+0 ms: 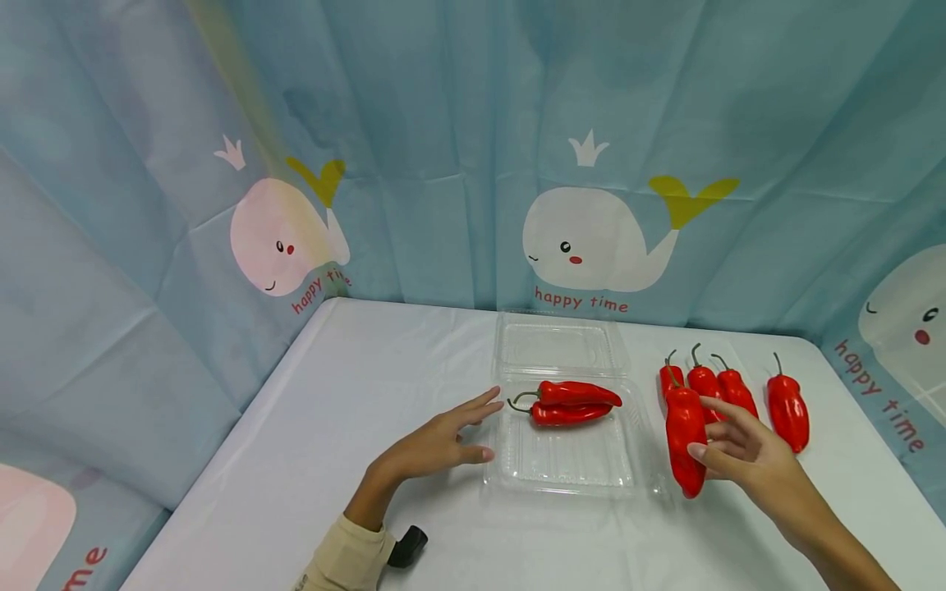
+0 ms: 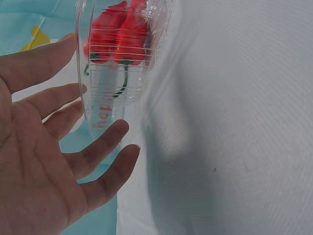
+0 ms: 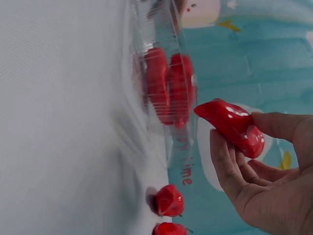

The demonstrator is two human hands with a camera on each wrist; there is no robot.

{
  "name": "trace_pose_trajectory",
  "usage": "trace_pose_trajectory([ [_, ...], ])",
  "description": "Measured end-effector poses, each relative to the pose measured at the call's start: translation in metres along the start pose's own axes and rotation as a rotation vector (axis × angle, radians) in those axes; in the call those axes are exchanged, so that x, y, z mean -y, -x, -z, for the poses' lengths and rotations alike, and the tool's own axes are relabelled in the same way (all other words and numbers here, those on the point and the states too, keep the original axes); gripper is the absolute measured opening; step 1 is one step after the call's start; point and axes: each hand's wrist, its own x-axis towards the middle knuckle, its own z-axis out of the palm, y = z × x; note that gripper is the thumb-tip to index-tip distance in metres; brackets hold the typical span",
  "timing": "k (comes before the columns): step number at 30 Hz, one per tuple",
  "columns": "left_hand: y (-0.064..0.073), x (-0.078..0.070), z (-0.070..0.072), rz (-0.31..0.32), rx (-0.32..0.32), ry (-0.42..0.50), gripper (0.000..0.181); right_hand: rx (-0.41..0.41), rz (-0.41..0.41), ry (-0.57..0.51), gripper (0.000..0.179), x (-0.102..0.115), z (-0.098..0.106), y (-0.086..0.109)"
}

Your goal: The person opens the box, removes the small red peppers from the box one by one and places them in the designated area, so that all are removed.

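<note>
My right hand point(image 1: 755, 460) pinches a red pepper point(image 1: 686, 439) between thumb and fingers, lifted off the table to the right of a clear plastic clamshell box point(image 1: 569, 472). In the right wrist view the held pepper point(image 3: 234, 126) lies across the fingers, its pointed end toward the box. Two red peppers point(image 1: 572, 414) lie side by side in the back part of the box, stems to the left. My left hand point(image 1: 436, 443) is at the box's left edge with fingers spread and nothing in its grasp; in the left wrist view its fingertips are close to the box wall point(image 2: 83, 73).
Behind the tray part, the box's lid point(image 1: 557, 345) lies folded back. Several more red peppers point(image 1: 732, 390) lie at the right of the table, one point(image 1: 787, 412) apart from the others. A blue curtain with whales point(image 1: 473, 164) hangs along the back and sides of the white table point(image 1: 325, 394).
</note>
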Motion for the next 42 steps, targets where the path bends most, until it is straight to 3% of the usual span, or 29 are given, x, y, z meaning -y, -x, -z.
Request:
trace_pose_trajectory([
  [13,0.0,0.0,0.0,-0.005,-0.003,-0.001,0.073,0.029,-0.137,-0.009,0.084,-0.025,0.009,-0.001],
  [22,0.0,0.001,0.002,-0.018,-0.002,-0.015,0.073,0.052,-0.287,0.026,0.097,-0.039,0.01,-0.002],
  [42,0.001,0.001,0.001,-0.006,-0.007,-0.004,0.073,0.085,-0.364,0.066,0.095,-0.054,0.005,0.003],
])
